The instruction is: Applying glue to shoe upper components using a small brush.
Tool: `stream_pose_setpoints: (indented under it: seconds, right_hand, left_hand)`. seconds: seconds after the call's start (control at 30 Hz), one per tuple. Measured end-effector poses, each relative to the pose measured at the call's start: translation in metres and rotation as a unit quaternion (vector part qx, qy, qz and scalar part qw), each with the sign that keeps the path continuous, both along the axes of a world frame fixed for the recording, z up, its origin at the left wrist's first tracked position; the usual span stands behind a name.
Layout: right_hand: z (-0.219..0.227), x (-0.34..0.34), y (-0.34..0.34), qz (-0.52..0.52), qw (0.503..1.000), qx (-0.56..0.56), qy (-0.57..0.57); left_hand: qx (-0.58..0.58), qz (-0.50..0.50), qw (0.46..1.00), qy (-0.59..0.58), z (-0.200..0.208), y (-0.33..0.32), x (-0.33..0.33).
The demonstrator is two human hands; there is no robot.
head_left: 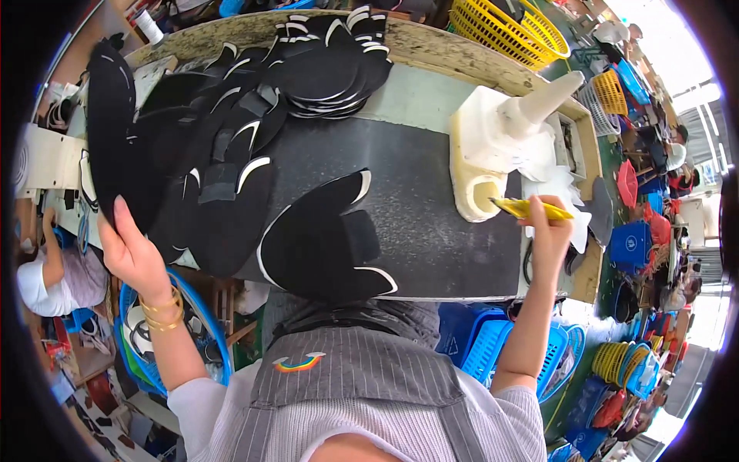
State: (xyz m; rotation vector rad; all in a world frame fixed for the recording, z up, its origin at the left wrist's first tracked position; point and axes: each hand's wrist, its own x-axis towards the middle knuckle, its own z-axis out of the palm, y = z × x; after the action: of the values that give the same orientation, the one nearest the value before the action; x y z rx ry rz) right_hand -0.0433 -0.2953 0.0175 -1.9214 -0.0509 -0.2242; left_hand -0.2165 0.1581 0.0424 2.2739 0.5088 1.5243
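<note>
At the far left my left hand (132,250) is closed on the lower end of a black shoe upper piece (112,131), which stands raised and tilted. My right hand (548,235) grips a yellow-handled brush (543,209). Its dark tip is at the round spout of a white glue pot (481,131); whether it touches the glue cannot be told. In front of me another black shoe upper (315,242) with white edges lies flat on the dark work mat (416,200), touched by neither hand.
Overlapping black uppers (231,169) cover the table's left side, with a neat stack (327,77) behind. A wooden rim (439,42) edges the table. A yellow basket (508,31) is beyond it. Blue baskets (489,346) stand below the front edge. Co-workers sit left and right.
</note>
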Motion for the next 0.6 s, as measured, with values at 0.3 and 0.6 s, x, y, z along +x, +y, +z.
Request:
stream_pose_setpoints:
  seconds: [0.3,0.6]
  right_hand:
    - [-0.013,0.027,-0.012,0.014,0.990,-0.069,0.119]
    - [-0.028,-0.025,0.130,0.255,0.948,0.078,0.173]
  left_hand:
    - [0.140,-0.376,0.818,0.412,-0.052,-0.066,0.012]
    - [0.148,-0.480,0.728,0.467,-0.082,-0.102,0.007]
